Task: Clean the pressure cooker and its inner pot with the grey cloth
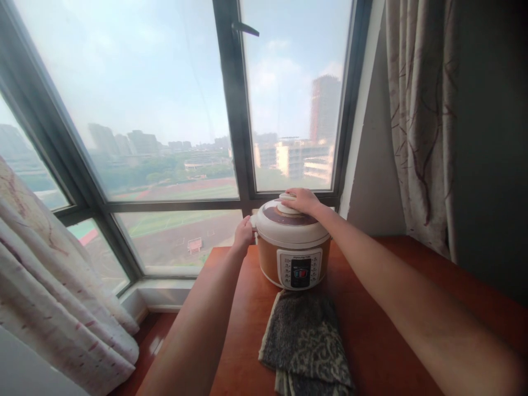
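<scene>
A white and orange-brown electric pressure cooker (268,258) stands upright on the wooden table, its control panel facing me. My left hand (244,234) is closed around the side handle at the cooker's left. On top, my right hand (303,201) is wrapped over the white knob of the lid (270,213), which sits on the pot. In front of the cooker lies a folded dark grey towel (305,335) with a pale pattern; neither hand touches it.
The reddish-brown table (239,330) reaches toward a large window with a dark frame (231,99). Patterned curtains hang at the left (53,291) and right (421,126). A window handle (246,28) sticks out high on the frame.
</scene>
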The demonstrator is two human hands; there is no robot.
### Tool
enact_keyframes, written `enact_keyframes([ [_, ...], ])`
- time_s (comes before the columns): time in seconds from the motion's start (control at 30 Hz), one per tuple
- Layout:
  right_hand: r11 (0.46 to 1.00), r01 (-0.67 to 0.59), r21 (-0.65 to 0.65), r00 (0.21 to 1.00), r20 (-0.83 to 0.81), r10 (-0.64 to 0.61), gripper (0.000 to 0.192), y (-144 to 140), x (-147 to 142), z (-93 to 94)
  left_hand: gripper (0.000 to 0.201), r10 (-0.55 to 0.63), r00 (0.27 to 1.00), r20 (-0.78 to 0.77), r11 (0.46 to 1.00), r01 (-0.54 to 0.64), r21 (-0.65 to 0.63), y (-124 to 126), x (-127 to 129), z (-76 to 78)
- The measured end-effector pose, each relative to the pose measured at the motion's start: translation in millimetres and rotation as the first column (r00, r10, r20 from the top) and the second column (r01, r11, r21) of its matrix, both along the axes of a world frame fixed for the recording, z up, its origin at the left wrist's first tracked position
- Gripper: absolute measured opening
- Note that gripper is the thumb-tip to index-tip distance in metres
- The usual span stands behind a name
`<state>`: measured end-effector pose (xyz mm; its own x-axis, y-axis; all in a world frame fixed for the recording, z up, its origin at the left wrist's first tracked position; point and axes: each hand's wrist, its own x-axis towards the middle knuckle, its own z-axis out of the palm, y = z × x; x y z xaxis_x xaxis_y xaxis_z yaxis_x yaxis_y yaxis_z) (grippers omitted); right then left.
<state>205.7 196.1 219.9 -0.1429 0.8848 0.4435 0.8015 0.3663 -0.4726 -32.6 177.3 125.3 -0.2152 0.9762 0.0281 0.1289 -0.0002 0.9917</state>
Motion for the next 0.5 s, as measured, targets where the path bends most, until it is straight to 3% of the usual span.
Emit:
enact_keyframes([
  [0.13,0.999,-0.039,-0.028,0.988,-0.151,0.035,0.052,-4,9,6.4,0.049,-0.01,1.0,0.01,1.0,0.01,-0.001,-2,-1,2.0],
  [0.27,1.0,0.015,-0.023,0.926,-0.377,-0.022,0.043,-13,43,-1.7,0.049,-0.037,0.998,0.052,0.999,0.036,0.003,-2,-2,1.1],
  [0.43,0.951,0.278,-0.137,0.694,-0.656,-0.298,0.027,-32,104,-44.3,0.05,-0.082,0.99,0.119,0.997,0.081,0.014,-3,-4,-4.4],
  [0.5,0.922,0.301,-0.243,0.587,-0.715,-0.38,0.022,-40,119,-66.3,0.049,-0.094,0.986,0.136,0.996,0.092,0.022,-4,-4,-6.3],
])
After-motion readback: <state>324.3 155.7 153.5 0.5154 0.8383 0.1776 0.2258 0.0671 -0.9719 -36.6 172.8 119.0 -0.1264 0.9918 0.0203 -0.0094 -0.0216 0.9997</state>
